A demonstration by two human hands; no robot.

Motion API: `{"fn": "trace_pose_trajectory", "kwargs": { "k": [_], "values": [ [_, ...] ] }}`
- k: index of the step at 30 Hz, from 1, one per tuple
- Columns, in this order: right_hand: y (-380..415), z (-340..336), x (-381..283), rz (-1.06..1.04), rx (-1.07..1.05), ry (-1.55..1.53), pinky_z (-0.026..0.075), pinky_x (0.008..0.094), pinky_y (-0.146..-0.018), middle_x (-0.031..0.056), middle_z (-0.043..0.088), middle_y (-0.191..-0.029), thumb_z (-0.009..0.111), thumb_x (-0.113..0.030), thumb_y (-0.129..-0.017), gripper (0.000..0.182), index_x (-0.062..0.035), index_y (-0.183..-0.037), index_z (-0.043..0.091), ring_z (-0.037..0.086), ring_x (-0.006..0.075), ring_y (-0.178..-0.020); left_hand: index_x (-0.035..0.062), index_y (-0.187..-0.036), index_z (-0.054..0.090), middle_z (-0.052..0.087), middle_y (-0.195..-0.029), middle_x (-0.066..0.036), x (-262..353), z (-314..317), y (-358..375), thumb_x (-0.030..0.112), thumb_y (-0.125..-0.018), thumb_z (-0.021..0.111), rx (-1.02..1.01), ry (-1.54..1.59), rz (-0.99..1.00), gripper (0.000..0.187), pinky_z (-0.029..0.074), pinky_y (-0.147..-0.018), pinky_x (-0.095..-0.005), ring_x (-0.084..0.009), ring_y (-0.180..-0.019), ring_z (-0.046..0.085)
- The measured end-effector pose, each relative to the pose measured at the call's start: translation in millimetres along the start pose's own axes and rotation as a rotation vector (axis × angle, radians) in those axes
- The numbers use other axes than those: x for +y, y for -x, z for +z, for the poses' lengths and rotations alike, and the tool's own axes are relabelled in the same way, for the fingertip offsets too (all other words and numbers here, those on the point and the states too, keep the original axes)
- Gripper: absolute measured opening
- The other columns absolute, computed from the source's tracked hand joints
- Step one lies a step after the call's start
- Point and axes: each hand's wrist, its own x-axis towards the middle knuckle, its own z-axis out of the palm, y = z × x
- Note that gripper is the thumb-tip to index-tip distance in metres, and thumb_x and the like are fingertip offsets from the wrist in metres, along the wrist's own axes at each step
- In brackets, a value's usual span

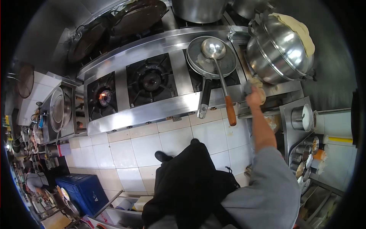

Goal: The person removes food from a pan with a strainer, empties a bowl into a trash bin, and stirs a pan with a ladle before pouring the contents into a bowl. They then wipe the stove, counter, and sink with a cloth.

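Observation:
My right hand (252, 100) reaches out to the stove's right end, with its fingers closed on a crumpled beige and grey cloth (260, 91). Just beyond it stands a large domed steel pot (280, 45), with a pale cloth (299, 32) draped over its top. To the left of the hand, a frying pan (195, 61) rests on a burner, its black handle pointing toward me. Lying across the pan is a steel ladle (214, 49) with a wooden handle end that overhangs the stove's front edge. My left hand is out of sight.
A flame burns on the left burner (105, 98); beside it is the middle burner (152, 80). Woks (139, 17) and a big pot (198, 9) stand behind. Seasoning containers (305, 149) sit at right. A blue bin (82, 192) and another person (36, 179) are at left.

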Motion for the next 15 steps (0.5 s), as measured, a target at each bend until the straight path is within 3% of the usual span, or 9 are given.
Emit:
{"fn": "trace_pose_trajectory", "kwargs": {
  "k": [4, 6, 8, 10, 11, 15],
  "values": [
    [-27, 30, -54, -0.242, 0.028, -0.045, 0.044, 0.044, -0.105, 0.0226, 0.062, -0.13, 0.053, 0.006, -0.077, 0.062, -0.0085, -0.137, 0.058, 0.056, 0.0415, -0.122, 0.004, -0.114, 0.069, 0.072, -0.104, -0.019, 7, 4, -5, 0.036, -0.094, 0.059, 0.022, 0.081, -0.048, 0.039, 0.056, -0.083, -0.0434, -0.0374, -0.097, 0.069],
    [-71, 26, -54, -0.224, -0.082, -0.049, 0.044, 0.0426, -0.106, 0.0222, 0.06, -0.133, 0.053, 0.006, -0.077, 0.063, -0.01, -0.138, 0.057, 0.055, 0.0386, -0.125, 0.0038, -0.114, 0.069, 0.072, -0.105, -0.019, 8, 13, 1, 0.036, -0.094, 0.059, 0.019, 0.119, -0.086, 0.039, 0.055, -0.084, -0.0435, -0.0375, -0.097, 0.069],
    [-121, 50, -40, -0.292, -0.128, -0.009, 0.042, 0.0422, -0.109, 0.0148, 0.059, -0.138, 0.055, 0.001, -0.078, 0.064, -0.0146, -0.14, 0.056, 0.055, 0.0346, -0.127, 0.0036, -0.114, 0.069, 0.072, -0.105, -0.019, 16, 29, 3, 0.036, -0.093, 0.059, 0.023, 0.173, -0.12, 0.039, 0.055, -0.084, -0.0436, -0.0376, -0.098, 0.069],
    [-120, 46, -46, -0.295, -0.158, -0.008, 0.042, 0.0424, -0.109, 0.0148, 0.06, -0.137, 0.055, 0.001, -0.078, 0.063, -0.0141, -0.139, 0.057, 0.055, 0.0344, -0.127, 0.0033, -0.114, 0.07, 0.072, -0.105, -0.02, 18, 35, 15, 0.036, -0.093, 0.059, 0.012, 0.209, -0.15, 0.04, 0.055, -0.085, -0.0437, -0.0377, -0.099, 0.069],
    [-115, 35, -45, -0.296, -0.175, 0.001, 0.042, 0.0426, -0.109, 0.0148, 0.061, -0.136, 0.055, 0.001, -0.078, 0.062, -0.0136, -0.137, 0.059, 0.055, 0.0342, -0.127, 0.001, -0.108, 0.071, 0.072, -0.105, -0.021, 19, 37, 17, 0.037, -0.093, 0.058, -0.023, 0.302, -0.457, 0.041, 0.054, -0.089, -0.0416, -0.0345, -0.104, 0.069],
    [-42, 14, -17, -0.292, -0.116, 0.034, 0.042, 0.044, -0.108, 0.0179, 0.062, -0.133, 0.055, 0.002, -0.076, 0.06, -0.0104, -0.134, 0.06, 0.056, 0.0358, -0.125, 0.0007, -0.108, 0.071, 0.072, -0.104, -0.021, 31, 21, 1, 0.037, -0.093, 0.058, -0.035, 0.286, -0.326, 0.041, 0.054, -0.088, -0.0415, -0.0341, -0.104, 0.069]
  ]
}}
